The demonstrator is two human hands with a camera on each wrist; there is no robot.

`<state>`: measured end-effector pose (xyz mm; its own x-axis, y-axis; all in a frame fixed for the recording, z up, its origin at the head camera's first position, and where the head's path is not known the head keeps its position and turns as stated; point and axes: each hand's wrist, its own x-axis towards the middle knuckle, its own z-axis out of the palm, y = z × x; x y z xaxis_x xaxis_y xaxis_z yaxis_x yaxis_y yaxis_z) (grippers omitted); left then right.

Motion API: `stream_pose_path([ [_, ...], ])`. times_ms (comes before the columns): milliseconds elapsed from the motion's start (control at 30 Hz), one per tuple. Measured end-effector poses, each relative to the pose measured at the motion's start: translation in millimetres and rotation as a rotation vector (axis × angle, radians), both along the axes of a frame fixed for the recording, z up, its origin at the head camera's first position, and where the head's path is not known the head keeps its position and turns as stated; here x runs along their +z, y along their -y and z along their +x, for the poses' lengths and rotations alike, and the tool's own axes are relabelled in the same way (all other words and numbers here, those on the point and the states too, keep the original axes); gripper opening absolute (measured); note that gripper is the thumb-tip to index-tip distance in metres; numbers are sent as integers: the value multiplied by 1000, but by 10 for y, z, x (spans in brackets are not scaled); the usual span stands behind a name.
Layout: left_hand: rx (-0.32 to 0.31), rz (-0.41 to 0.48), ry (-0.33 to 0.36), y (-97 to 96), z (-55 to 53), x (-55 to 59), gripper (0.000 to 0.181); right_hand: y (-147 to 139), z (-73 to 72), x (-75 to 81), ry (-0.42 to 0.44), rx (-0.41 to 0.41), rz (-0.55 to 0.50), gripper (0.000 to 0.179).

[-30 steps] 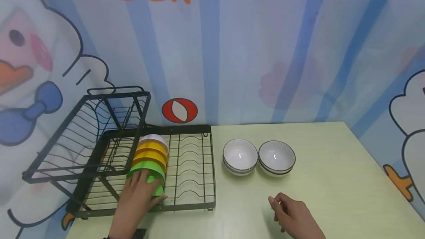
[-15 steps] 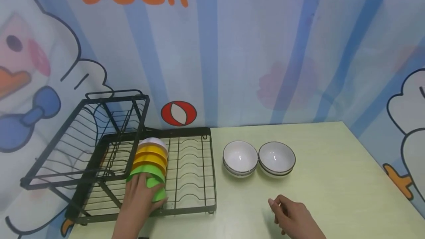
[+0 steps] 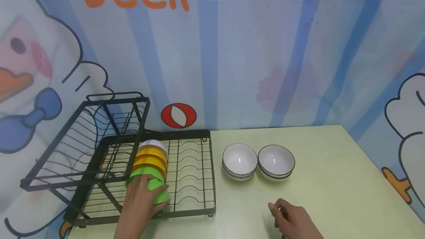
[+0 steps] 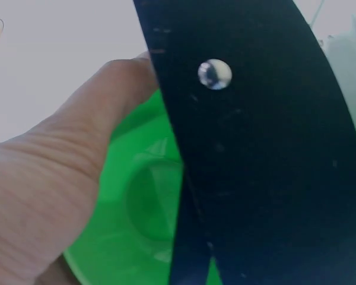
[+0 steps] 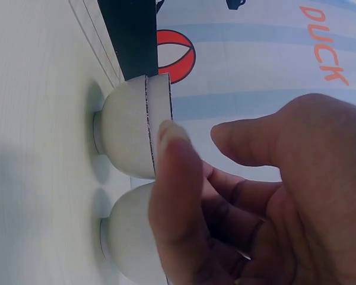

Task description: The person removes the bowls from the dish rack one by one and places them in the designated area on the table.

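Observation:
My left hand (image 3: 137, 199) grips a green bowl (image 3: 162, 197) at the front of a row of bowls in the black dish rack (image 3: 190, 214). Behind it stand what looks like another green bowl (image 3: 145, 171), yellow bowls (image 3: 151, 152) and a white one (image 3: 153, 143), all on edge. In the left wrist view the thumb (image 4: 121, 83) lies along the green bowl (image 4: 145, 196), and a dark rack edge covers its right part. My right hand (image 3: 293, 217) hovers over the table, fingers loosely curled around nothing, near two short stacks of white bowls (image 3: 239, 159) (image 3: 276, 160).
An upper tier (image 3: 79, 176) of the rack overhangs its left side, close to my left forearm. Wire slots (image 3: 189, 182) run along the rack's right part. A printed curtain (image 3: 239, 65) hangs behind the pale table (image 3: 325, 172).
My left hand stays on the green bowl, which has tilted or shifted slightly toward the right and front. The right hand holds about the same place. The head view has shifted a little.

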<state>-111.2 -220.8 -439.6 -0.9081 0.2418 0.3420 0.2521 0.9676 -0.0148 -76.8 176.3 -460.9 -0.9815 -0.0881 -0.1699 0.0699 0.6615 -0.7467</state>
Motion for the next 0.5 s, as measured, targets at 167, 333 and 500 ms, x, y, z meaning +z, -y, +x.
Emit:
stream_pose_path([
  [167,-2,-2,9,-25,23,33,38,5,-20,-4,-1,-5,12,38],
  [333,-32,4,-19,-40,45,51,41,12,-15,-8,-4,-12,2,36],
  [500,-51,7,-43,-70,91,77,42,30,-11,-4,-8,-11,-8,36],
])
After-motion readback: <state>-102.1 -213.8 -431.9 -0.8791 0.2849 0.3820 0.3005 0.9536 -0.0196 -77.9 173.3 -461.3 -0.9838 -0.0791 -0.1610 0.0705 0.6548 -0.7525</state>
